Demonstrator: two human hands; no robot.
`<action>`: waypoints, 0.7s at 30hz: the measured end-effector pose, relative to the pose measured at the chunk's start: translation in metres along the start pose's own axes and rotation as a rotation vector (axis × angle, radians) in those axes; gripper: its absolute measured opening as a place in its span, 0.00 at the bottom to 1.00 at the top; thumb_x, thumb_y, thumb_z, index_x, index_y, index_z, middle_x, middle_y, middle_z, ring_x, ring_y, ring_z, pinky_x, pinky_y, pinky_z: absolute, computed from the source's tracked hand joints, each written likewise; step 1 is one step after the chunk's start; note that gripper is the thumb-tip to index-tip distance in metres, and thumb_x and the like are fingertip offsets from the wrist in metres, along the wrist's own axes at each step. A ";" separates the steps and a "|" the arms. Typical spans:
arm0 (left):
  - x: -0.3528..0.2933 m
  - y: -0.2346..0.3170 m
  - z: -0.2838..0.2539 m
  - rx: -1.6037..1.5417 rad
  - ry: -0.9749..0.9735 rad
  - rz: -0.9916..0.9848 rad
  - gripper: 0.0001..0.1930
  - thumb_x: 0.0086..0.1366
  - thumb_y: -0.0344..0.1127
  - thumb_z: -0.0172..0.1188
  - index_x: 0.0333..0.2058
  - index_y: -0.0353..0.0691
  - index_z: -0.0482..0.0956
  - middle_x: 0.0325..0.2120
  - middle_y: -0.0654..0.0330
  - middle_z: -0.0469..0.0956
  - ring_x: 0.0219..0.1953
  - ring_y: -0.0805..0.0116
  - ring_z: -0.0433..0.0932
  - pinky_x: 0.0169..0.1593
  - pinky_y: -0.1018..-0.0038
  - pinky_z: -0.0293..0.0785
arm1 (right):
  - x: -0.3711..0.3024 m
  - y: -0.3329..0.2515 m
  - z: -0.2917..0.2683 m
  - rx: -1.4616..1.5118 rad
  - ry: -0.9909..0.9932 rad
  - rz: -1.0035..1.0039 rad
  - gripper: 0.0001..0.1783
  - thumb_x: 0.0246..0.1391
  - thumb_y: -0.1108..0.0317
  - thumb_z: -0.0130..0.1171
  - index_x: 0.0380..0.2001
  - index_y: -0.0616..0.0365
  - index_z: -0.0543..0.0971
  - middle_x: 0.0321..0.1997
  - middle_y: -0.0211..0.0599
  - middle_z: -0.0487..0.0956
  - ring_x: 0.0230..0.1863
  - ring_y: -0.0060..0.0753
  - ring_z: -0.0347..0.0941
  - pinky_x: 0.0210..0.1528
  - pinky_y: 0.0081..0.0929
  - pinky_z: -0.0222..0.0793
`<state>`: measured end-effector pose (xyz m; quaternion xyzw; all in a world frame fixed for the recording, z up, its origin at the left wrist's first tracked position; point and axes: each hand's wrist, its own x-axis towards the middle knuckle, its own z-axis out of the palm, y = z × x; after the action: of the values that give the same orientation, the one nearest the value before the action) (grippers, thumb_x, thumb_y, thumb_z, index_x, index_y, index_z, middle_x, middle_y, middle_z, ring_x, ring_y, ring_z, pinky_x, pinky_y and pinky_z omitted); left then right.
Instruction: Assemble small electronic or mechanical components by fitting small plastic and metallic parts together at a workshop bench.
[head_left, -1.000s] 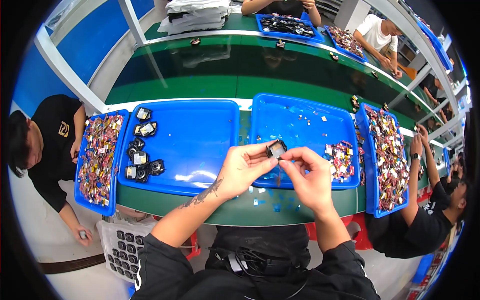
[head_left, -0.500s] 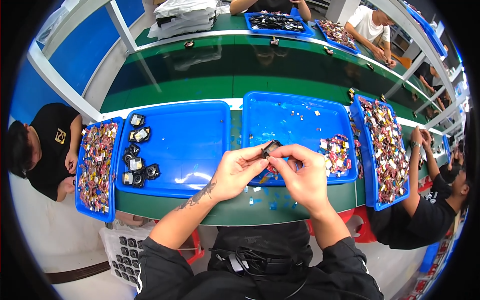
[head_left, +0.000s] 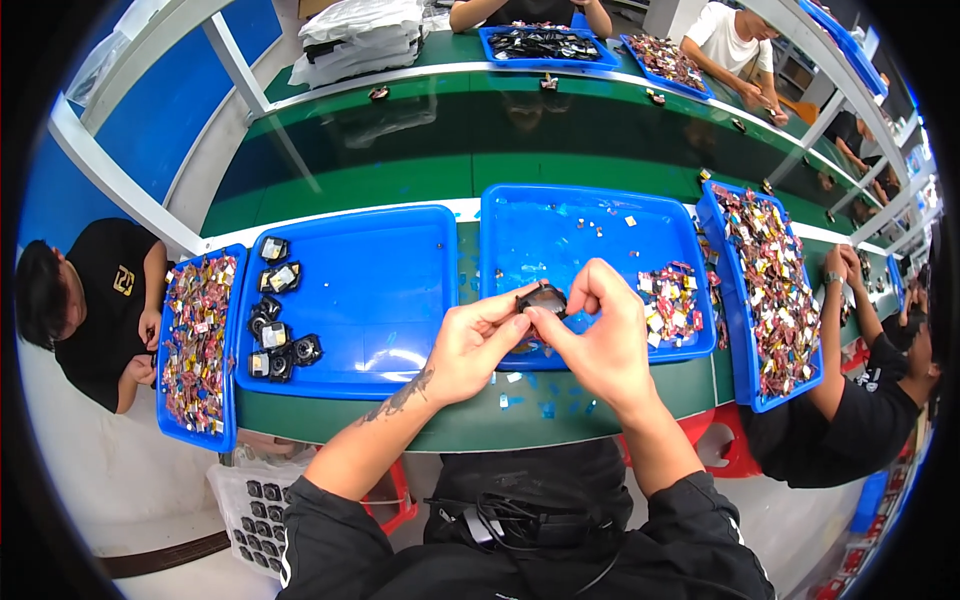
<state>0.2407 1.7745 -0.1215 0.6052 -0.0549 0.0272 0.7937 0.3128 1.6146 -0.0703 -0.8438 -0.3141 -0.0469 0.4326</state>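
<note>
Both hands meet over the near edge of the middle blue tray, which serves as the landmark here. The left hand and the right hand pinch a small black part between them, fingertips closed on it from either side, so the part hangs just above the tray's front rim and touches nothing but fingers. What kind of part it is cannot be told; it is dark, rounded and partly hidden by the thumbs. Inside the tray, to the right of the hands, lies a heap of small colourful pieces, and a few tiny scraps are scattered over its floor. Just left of this tray sits a second blue tray, with a cluster of small black units along its left side. Beyond that one, farther left, a narrow blue bin brims with mixed coloured bits, and a person in a black shirt sits beside it. To the right of the middle tray another blue bin holds more coloured bits, with a seated person's arm reaching at it. All rest on a green worktable.
</note>
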 end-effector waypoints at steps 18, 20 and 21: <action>0.001 0.017 0.006 0.784 0.070 0.482 0.16 0.58 0.16 0.54 0.45 0.33 0.80 0.48 0.49 0.77 0.46 0.59 0.79 0.48 0.72 0.77 | -0.022 0.021 0.004 0.946 -0.110 0.367 0.08 0.54 0.79 0.60 0.38 0.68 0.77 0.33 0.35 0.78 0.36 0.22 0.76 0.41 0.22 0.78; 0.003 0.009 0.003 0.830 0.084 0.534 0.17 0.55 0.17 0.59 0.44 0.34 0.80 0.47 0.50 0.77 0.45 0.58 0.80 0.45 0.70 0.79 | -0.022 0.019 0.002 0.933 -0.116 0.370 0.06 0.54 0.78 0.59 0.37 0.68 0.77 0.33 0.35 0.78 0.36 0.21 0.75 0.40 0.21 0.77; 0.004 0.006 0.002 0.851 0.100 0.548 0.16 0.55 0.18 0.61 0.44 0.35 0.81 0.46 0.51 0.78 0.44 0.58 0.81 0.45 0.71 0.79 | -0.022 0.018 0.002 0.921 -0.120 0.373 0.05 0.55 0.77 0.59 0.36 0.67 0.78 0.33 0.34 0.78 0.35 0.20 0.75 0.40 0.20 0.77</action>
<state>0.2437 1.7737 -0.1151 0.8363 -0.1577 0.2833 0.4422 0.3050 1.5973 -0.0917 -0.6082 -0.1705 0.2235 0.7423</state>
